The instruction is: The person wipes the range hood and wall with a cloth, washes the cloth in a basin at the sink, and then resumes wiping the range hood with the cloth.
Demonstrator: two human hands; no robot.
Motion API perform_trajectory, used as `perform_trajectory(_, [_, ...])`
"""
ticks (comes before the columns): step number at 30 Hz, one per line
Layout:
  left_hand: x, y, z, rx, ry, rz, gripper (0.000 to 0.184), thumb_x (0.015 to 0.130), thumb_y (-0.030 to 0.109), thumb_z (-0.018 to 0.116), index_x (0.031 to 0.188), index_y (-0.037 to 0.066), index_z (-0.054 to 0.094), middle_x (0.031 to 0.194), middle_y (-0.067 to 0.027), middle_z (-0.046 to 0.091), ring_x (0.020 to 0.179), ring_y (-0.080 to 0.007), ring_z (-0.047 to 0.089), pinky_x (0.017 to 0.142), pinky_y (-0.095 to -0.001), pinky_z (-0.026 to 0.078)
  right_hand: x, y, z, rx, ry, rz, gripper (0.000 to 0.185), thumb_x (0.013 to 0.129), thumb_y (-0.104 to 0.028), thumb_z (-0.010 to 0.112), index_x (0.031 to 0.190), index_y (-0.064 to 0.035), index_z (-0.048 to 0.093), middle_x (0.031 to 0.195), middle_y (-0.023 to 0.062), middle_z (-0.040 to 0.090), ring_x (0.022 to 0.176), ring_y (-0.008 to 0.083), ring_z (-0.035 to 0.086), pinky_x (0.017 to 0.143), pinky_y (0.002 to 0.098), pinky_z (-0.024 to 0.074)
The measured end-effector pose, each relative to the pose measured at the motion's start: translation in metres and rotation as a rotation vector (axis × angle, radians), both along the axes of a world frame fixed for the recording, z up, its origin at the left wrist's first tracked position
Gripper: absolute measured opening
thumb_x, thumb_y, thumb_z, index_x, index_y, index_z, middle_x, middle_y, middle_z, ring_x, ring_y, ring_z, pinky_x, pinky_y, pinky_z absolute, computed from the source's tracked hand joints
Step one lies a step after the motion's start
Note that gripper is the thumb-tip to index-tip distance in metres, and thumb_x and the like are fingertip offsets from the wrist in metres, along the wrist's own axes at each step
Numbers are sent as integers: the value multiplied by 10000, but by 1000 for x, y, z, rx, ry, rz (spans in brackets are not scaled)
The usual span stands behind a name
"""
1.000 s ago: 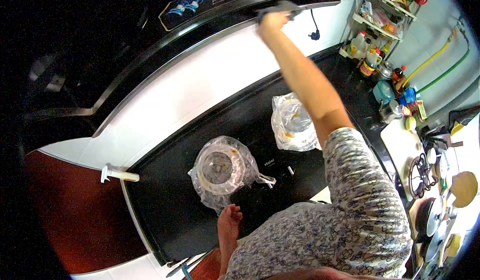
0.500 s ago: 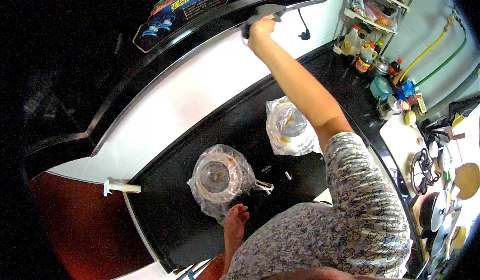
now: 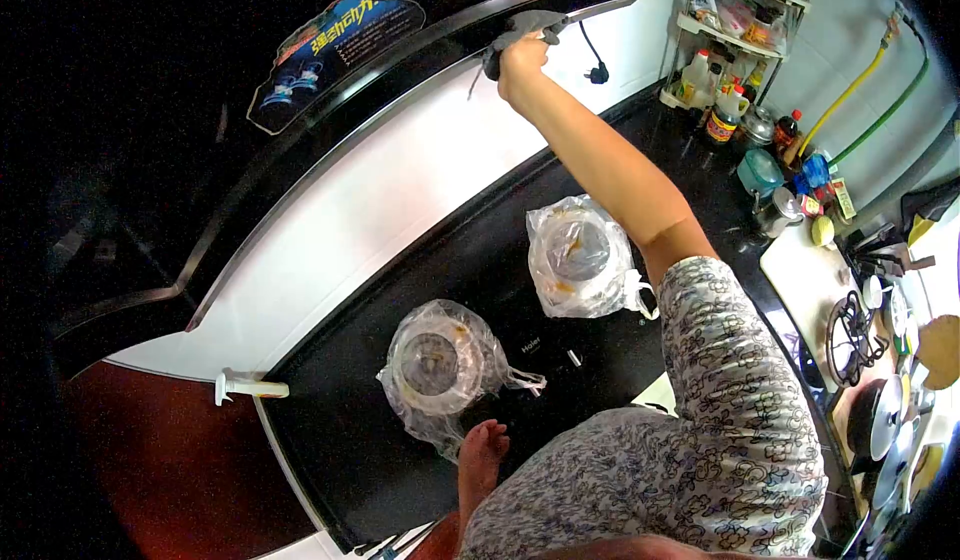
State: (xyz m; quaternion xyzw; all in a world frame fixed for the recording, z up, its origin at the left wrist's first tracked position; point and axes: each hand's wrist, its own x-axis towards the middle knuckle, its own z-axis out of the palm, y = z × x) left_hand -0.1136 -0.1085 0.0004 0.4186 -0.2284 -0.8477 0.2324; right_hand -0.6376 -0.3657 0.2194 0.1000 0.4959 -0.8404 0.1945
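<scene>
At the top, my right hand [image 3: 523, 58] is closed around a dark grey cloth [image 3: 523, 28] and presses it on the lower edge of the black range hood [image 3: 330, 110]. Low in the view, my left hand [image 3: 483, 452] rests at the front of the black stove top [image 3: 340, 440], its fingers lying flat beside a crumpled clear plastic bag [image 3: 480, 360]. That bag wraps around a round burner part on the left. A second burner on the right is wrapped in another plastic bag [image 3: 545, 250], partly behind my right forearm.
A white spray bottle [image 3: 250, 388] lies at the counter's left edge. A black plug [image 3: 597, 73] hangs by the backsplash. The rack [image 3: 740, 45] at the right carries bottles and packets. Beyond it are a cutting board [image 3: 800, 260], a black wire stand [image 3: 850, 340] and pans [image 3: 880, 420].
The view has shifted slightly. My right hand with the cloth has slid a little to the right along the hood's edge. My left hand stays by the left bag.
</scene>
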Motion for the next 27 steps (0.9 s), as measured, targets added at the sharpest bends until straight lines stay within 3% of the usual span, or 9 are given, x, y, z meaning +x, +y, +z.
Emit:
perform_trajectory(1, [-5, -2, 2, -15, 24, 23, 268, 876, 213, 524, 1026, -8, 544, 955, -126, 595, 834, -220, 578, 749, -343, 481, -12, -1, -3, -159, -24, -45, 650, 857, -487, 367, 1294, -7, 344, 1297, 149, 414, 1179, 268, 406, 978, 318, 311])
perform_trajectory(4, [0, -4, -1, -40, 58, 88, 249, 883, 199, 512, 1023, -4, 546, 952, -121, 595, 835, -218, 578, 743, -340, 482, -114, 19, -12, -558, 284, 40, 357, 859, -455, 412, 1027, -159, 521, 942, 41, 573, 848, 195, 546, 775, 356, 455])
perform_trajectory(6, [10, 4, -20, -17, 73, 101, 237, 882, 194, 513, 1021, 6, 550, 947, -115, 595, 830, -214, 579, 733, -332, 485, -148, 36, 2, -492, 199, -43, 230, 861, -363, 476, 914, -147, 537, 801, 23, 576, 680, 179, 551, 593, 327, 475])
perform_trajectory(8, [14, 16, -19, 26, 29, 89, 232, 882, 190, 514, 1025, 11, 549, 942, -113, 593, 828, -211, 580, 726, -331, 489, -139, 69, -2, -215, 431, 1, 199, 860, -276, 505, 890, -84, 549, 803, 65, 590, 644, 185, 565, 542, 328, 479])
perform_trajectory(11, [16, 19, -22, 61, 26, 61, 240, 880, 197, 519, 1031, 13, 544, 940, -112, 591, 823, -211, 581, 720, -334, 494, -123, 98, -10, -485, 308, -123, 185, 904, -143, 370, 955, -29, 507, 790, 139, 596, 602, 257, 576, 540, 364, 488])
perform_trajectory(15, [8, 13, -23, 20, -39, 62, 250, 883, 209, 519, 1039, 15, 540, 939, -113, 590, 807, -214, 579, 711, -336, 495, -183, 122, -47, -492, 84, 87, 278, 946, -251, 283, 1024, -93, 497, 935, 74, 599, 796, 239, 606, 717, 406, 505])
perform_trajectory(20, [-4, -9, -10, -72, 1, 70, 300, 851, 259, 560, 1034, 22, 543, 929, -105, 589, 812, -211, 577, 694, -310, 487, -165, 109, -3, -469, 280, 164, 388, 897, -399, 381, 1081, -63, 441, 1019, 126, 554, 889, 296, 569, 781, 505, 463])
perform_trajectory(24, [-14, -82, 16, -312, -106, 56, 320, 845, 277, 558, 1033, 18, 536, 928, -88, 585, 833, -194, 580, 690, -297, 476, -80, 62, 33, -14, 413, -288, 732, 838, -537, 403, 1318, -25, 195, 1342, 164, 229, 1206, 291, 293, 984, 440, 303])
perform_trajectory(27, [-58, -117, 87, -511, -5, 165, 275, 881, 237, 502, 1028, 6, 528, 936, -89, 587, 839, -170, 579, 707, -291, 468, -20, 74, 28, -63, 580, -50, 784, 862, -518, 363, 1378, -41, 15, 1411, 138, 46, 1293, 237, 103, 1058, 371, 115])
